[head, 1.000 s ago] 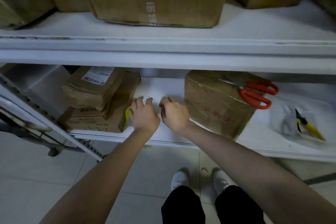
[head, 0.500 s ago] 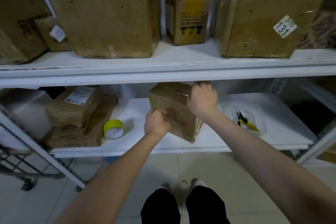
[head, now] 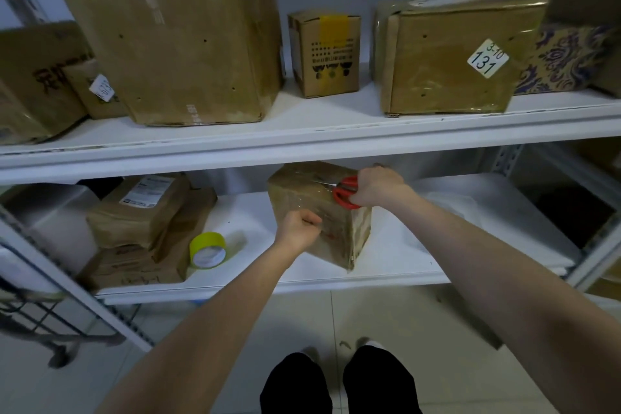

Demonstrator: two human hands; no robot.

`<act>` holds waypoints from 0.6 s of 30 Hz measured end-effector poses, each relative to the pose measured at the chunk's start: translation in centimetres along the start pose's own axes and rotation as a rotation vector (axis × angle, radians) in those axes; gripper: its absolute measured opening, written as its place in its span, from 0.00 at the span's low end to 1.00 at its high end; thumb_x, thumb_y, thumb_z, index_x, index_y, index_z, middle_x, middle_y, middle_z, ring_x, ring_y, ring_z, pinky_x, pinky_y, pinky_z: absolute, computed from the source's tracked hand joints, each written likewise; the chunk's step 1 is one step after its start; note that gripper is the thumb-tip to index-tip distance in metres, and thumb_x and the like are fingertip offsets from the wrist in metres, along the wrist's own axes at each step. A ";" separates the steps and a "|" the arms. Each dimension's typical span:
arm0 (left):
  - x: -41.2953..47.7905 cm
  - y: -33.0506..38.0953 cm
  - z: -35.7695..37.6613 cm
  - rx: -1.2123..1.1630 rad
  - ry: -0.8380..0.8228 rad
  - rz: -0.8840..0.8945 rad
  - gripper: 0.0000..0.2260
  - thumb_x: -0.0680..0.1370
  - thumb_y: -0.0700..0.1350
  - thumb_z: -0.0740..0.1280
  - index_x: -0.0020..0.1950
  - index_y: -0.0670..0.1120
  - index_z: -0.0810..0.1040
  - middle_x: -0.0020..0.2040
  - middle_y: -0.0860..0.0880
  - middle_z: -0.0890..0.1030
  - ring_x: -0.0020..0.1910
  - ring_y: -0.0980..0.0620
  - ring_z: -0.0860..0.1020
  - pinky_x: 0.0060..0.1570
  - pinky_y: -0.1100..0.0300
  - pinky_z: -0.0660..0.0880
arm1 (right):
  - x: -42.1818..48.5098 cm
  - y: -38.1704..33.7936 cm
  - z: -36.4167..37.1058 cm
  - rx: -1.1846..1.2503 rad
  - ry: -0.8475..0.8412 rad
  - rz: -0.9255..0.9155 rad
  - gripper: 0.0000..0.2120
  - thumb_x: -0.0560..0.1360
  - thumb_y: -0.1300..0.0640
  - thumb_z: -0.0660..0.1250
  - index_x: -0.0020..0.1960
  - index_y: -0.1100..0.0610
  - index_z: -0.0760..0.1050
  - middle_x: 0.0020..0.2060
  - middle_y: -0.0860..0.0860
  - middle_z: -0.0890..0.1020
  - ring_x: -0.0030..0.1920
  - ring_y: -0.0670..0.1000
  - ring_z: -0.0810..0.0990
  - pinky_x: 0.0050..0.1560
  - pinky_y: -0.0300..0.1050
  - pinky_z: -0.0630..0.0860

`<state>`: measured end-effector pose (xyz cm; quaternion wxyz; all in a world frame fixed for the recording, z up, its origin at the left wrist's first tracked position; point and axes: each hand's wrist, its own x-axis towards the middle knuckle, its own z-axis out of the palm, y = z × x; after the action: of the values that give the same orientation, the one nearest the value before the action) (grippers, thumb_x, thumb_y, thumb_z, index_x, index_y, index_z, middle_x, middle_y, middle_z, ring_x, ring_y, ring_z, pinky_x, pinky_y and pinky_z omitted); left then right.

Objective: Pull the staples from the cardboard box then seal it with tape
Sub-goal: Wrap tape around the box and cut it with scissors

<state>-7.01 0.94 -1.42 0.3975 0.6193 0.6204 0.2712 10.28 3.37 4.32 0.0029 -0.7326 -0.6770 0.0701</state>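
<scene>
A tape-wrapped cardboard box [head: 339,242] stands on the lower white shelf [head: 396,265], one corner toward me. On top of the box my right hand [head: 378,186] grips the red handles of a pair of scissors [head: 344,191], whose blades lie along the box top pointing left. My left hand [head: 299,228] is a closed fist pressed against the box's front left face; nothing shows in it. A roll of yellow tape [head: 206,250] lies on the shelf left of the box.
Stacked brown parcels [head: 148,222] fill the lower shelf's left end. The upper shelf [head: 302,141] carries several cardboard boxes, one labelled 131 [head: 450,57]. A white tray [head: 470,208] sits right of the box. A metal cart [head: 40,312] stands at lower left.
My view has tilted up and shifted right. My right hand went from the box top to gripping the red scissors there. My left hand left the tape roll and now rests against the box.
</scene>
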 end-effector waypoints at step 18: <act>-0.3 -9.5 -6.5 -0.162 0.033 -0.452 0.13 0.79 0.35 0.57 0.36 0.45 0.69 0.40 0.44 0.72 0.39 0.45 0.72 0.32 0.60 0.62 | -1.2 -14.6 11.8 0.503 -0.063 -0.016 0.20 0.73 0.49 0.70 0.31 0.55 0.64 0.32 0.51 0.76 0.38 0.53 0.81 0.26 0.39 0.66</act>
<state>-17.67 0.81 -5.74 0.4862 0.4262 0.7260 0.2343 -5.57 2.30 -5.80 0.1646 -0.7008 -0.6439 0.2590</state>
